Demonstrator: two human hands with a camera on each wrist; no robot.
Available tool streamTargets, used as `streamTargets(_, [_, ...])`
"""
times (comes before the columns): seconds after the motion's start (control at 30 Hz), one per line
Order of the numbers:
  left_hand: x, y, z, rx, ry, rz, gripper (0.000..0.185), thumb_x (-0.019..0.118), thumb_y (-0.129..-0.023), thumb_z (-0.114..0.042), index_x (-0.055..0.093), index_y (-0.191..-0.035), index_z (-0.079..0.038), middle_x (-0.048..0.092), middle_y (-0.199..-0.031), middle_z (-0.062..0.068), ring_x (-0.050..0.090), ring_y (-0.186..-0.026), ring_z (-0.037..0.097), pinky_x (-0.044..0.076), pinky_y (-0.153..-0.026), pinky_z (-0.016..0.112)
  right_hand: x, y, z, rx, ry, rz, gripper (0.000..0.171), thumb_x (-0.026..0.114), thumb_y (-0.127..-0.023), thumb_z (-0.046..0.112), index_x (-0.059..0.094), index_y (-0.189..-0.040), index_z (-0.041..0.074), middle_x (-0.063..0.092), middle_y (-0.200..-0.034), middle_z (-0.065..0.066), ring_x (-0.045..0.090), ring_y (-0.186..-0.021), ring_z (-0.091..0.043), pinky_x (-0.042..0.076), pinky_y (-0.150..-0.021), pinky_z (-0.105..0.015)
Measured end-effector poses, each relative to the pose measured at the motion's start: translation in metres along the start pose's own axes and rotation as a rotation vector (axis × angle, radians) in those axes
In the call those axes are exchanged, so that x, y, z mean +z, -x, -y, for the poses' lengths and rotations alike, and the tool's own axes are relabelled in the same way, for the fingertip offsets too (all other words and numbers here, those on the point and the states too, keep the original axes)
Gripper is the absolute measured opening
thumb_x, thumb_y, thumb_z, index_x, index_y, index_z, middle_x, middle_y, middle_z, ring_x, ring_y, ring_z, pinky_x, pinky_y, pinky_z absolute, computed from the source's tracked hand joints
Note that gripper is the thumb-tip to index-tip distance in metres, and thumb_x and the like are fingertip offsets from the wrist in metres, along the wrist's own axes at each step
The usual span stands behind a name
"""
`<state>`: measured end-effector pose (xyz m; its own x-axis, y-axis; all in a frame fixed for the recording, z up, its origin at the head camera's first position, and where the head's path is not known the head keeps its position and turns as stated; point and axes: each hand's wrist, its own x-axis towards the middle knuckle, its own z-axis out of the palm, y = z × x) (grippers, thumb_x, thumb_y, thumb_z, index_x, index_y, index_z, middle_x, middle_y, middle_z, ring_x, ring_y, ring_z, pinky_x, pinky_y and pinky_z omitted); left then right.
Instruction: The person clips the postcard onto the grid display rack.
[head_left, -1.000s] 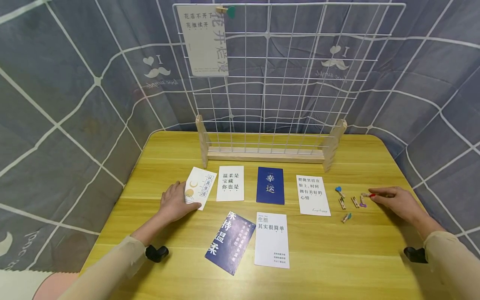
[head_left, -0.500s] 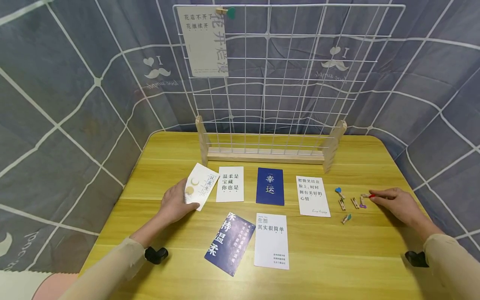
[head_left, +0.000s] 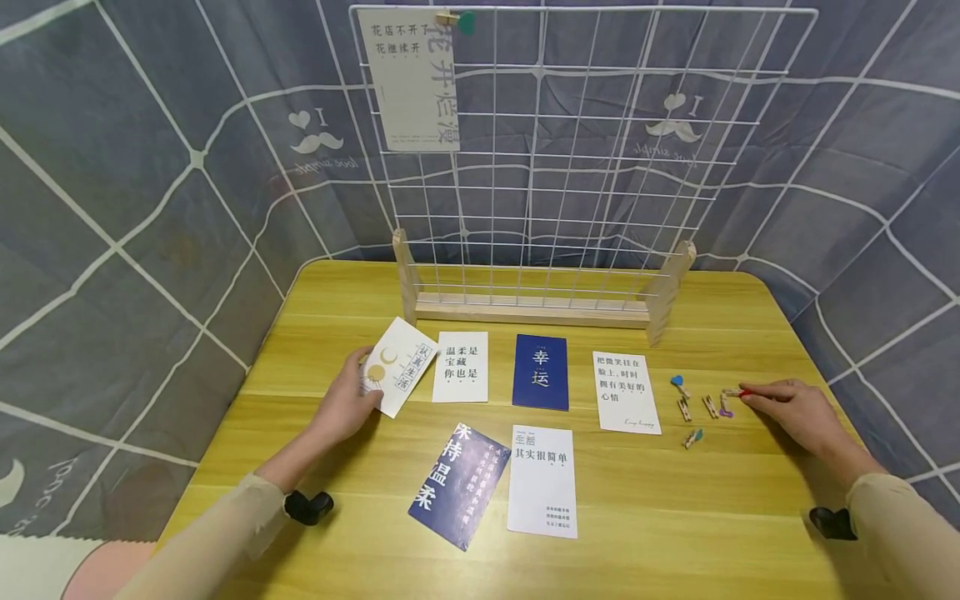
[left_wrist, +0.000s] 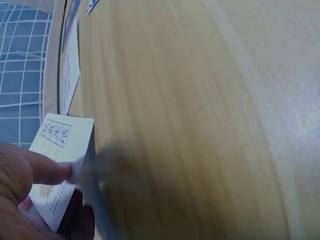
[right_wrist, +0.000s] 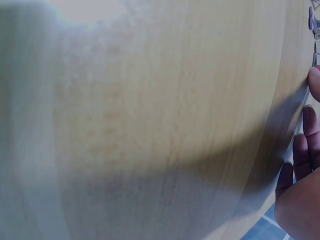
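My left hand (head_left: 365, 385) pinches the near edge of a white card with a moon drawing (head_left: 397, 365), which is lifted and tilted above the table's left side. In the left wrist view the thumb (left_wrist: 37, 170) presses on that card (left_wrist: 62, 150). My right hand (head_left: 746, 392) lies at the table's right side, its fingertips pinching a small red-tipped wooden clothespin (head_left: 732, 391). In the right wrist view only the fingertips (right_wrist: 314, 82) show at the frame's edge.
A white wire grid (head_left: 570, 150) stands on a wooden base (head_left: 528, 310) at the back, with one card (head_left: 408, 79) clipped at its top left. Several cards (head_left: 541, 372) lie on the yellow table (head_left: 675, 517). Several small clothespins (head_left: 693, 408) lie left of my right hand.
The left hand has raised the moon card off the table and drawn it slightly left. The right hand stays at the red-tipped clothespin.
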<state>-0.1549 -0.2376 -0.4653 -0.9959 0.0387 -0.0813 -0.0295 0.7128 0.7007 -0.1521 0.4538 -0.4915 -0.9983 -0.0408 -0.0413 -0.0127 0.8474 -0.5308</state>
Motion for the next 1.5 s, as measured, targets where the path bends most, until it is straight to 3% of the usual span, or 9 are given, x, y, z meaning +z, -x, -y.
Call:
streamTargets(0.33, [-0.011,0.0,-0.001,0.005,0.138,-0.007,0.06,0.05,-0.1,0.003,0.024,-0.154,0.004,0.05,-0.131,0.032,0.056,-0.107,0.036,0.049,-0.082,0.037,-0.001,0.001,0.005,0.034,-0.045,0.031,0.051,0.063,-0.102,0.04,0.069,-0.127,-0.004,0.061,-0.122,-0.031,0.053,-0.111,-0.049,0.041,-0.089,-0.062])
streamTargets(0.5, [-0.016,0.001,-0.005,-0.034,0.228,0.015,0.059,0.046,-0.102,0.002,0.021,-0.156,0.003,0.046,-0.137,0.032,0.058,-0.095,0.035,0.051,-0.062,0.032,-0.001,0.001,0.007,0.056,-0.084,0.046,0.054,0.062,-0.102,0.042,0.068,-0.128,-0.005,0.057,-0.13,-0.035,0.046,-0.12,-0.054,0.036,-0.095,-0.069])
streamTargets(0.67, [-0.018,0.001,-0.007,-0.057,0.271,0.017,0.058,0.045,-0.102,0.001,0.022,-0.155,0.002,0.047,-0.135,0.03,0.058,-0.083,0.034,0.05,-0.053,0.034,0.0,0.001,0.007,0.078,-0.109,0.057,0.055,0.064,-0.102,0.041,0.067,-0.128,-0.007,0.056,-0.133,-0.036,0.046,-0.123,-0.055,0.036,-0.097,-0.068])
streamTargets(0.87, [-0.02,0.001,-0.01,-0.056,0.285,0.012,0.053,0.045,-0.104,-0.002,0.024,-0.153,0.002,0.05,-0.13,0.027,0.057,-0.085,0.037,0.053,-0.056,0.04,-0.002,0.001,0.009,0.091,-0.093,0.077,0.055,0.064,-0.101,0.041,0.066,-0.127,-0.008,0.059,-0.131,-0.035,0.051,-0.12,-0.054,0.042,-0.092,-0.061])
streamTargets(1.07, [-0.021,-0.001,-0.018,-0.013,0.334,0.001,0.051,0.047,-0.105,-0.004,0.026,-0.151,0.002,0.056,-0.125,0.025,0.058,-0.091,0.035,0.05,-0.061,0.032,-0.004,0.001,0.01,0.113,-0.086,0.084,0.057,0.065,-0.1,0.043,0.066,-0.125,-0.009,0.061,-0.128,-0.034,0.053,-0.117,-0.053,0.044,-0.089,-0.056])
streamTargets(1.17, [-0.022,-0.003,-0.027,0.013,0.392,-0.002,0.051,0.048,-0.105,-0.004,0.026,-0.151,0.002,0.057,-0.125,0.026,0.06,-0.098,0.033,0.052,-0.071,0.031,-0.005,0.0,0.01,0.132,-0.09,0.088,0.059,0.065,-0.1,0.045,0.066,-0.125,-0.009,0.063,-0.125,-0.032,0.057,-0.111,-0.047,0.045,-0.084,-0.047])
streamTargets(1.27, [-0.024,-0.005,-0.039,0.03,0.43,-0.005,0.051,0.048,-0.106,-0.006,0.026,-0.152,0.001,0.056,-0.126,0.025,0.062,-0.104,0.034,0.055,-0.08,0.032,-0.006,-0.001,0.011,0.144,-0.103,0.055,0.057,0.067,-0.099,0.045,0.069,-0.122,-0.007,0.068,-0.118,-0.026,0.062,-0.097,-0.025,0.046,-0.077,-0.033])
streamTargets(1.4, [-0.025,-0.011,-0.053,0.059,0.462,-0.012,0.05,0.047,-0.107,-0.009,0.026,-0.152,0.0,0.056,-0.127,0.025,0.061,-0.108,0.034,0.054,-0.081,0.026,-0.011,-0.006,0.02,0.136,-0.157,-0.029,0.051,0.068,-0.099,0.041,0.069,-0.119,-0.006,0.072,-0.103,-0.005,0.053,-0.083,0.003,0.044,-0.067,-0.02])
streamTargets(1.5, [-0.026,-0.016,-0.063,0.076,0.488,-0.02,0.049,0.047,-0.107,-0.009,0.027,-0.151,0.0,0.056,-0.127,0.025,0.06,-0.109,0.034,0.054,-0.08,0.023,-0.022,-0.013,0.035,0.117,-0.202,-0.088,0.049,0.068,-0.099,0.038,0.067,-0.12,-0.007,0.065,-0.1,0.009,0.05,-0.081,0.006,0.044,-0.065,-0.019])
